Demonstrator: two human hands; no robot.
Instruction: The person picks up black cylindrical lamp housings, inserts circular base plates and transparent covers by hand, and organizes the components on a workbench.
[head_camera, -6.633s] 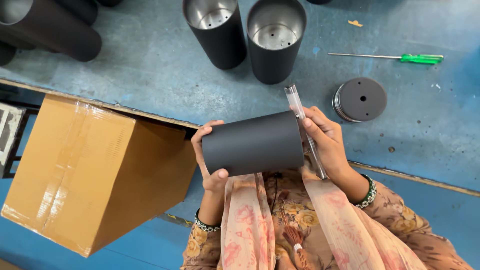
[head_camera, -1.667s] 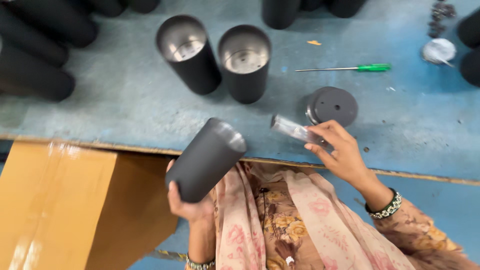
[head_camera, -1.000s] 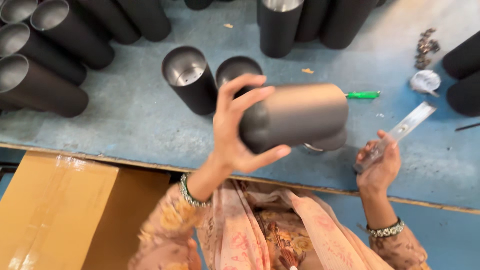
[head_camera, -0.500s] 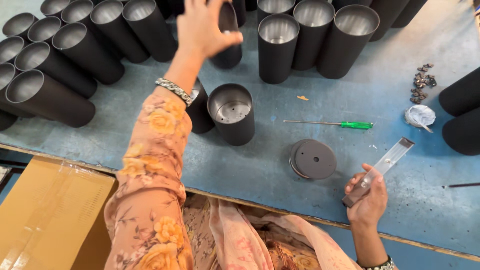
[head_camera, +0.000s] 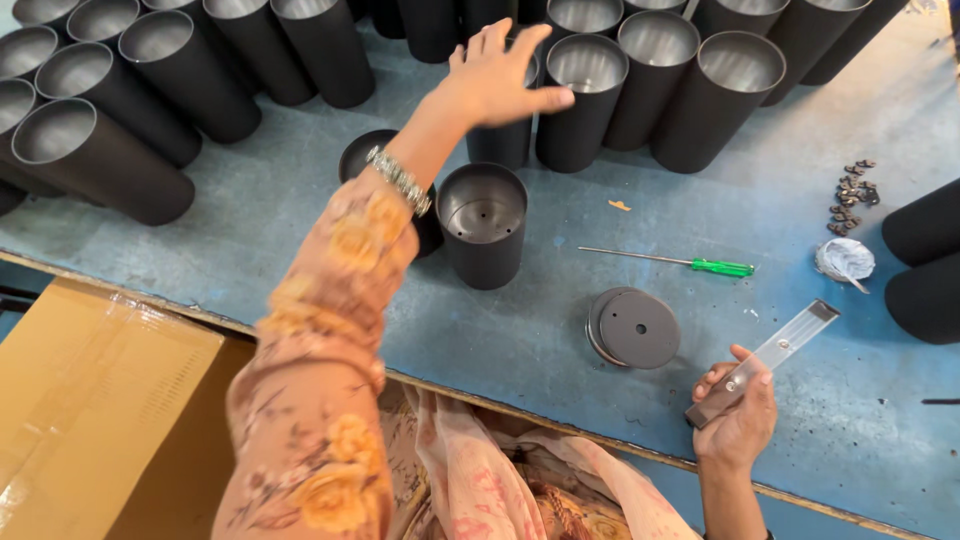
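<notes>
My left hand (head_camera: 500, 75) is stretched far over the blue table (head_camera: 300, 230), fingers spread and holding nothing, just above a black cylinder (head_camera: 500, 140) at the front of the back row. An open-topped black cylinder (head_camera: 483, 225) stands upright below my forearm, with another (head_camera: 362, 155) partly hidden behind the sleeve. My right hand (head_camera: 738, 415) is near the table's front edge, closed around a flat clear strip with a dark end (head_camera: 765, 360). A round black disc stack (head_camera: 633, 327) lies left of that hand.
Many black cylinders (head_camera: 650, 75) fill the back and left (head_camera: 95, 150) of the table. A green-handled screwdriver (head_camera: 690, 263), a crumpled white cup (head_camera: 843, 260) and small dark screws (head_camera: 850, 190) lie at right. A cardboard box (head_camera: 95, 400) sits at lower left.
My left hand carried the black cylinder up to the back row, let go of it, and now hovers empty. My right hand has stayed low with the strip.
</notes>
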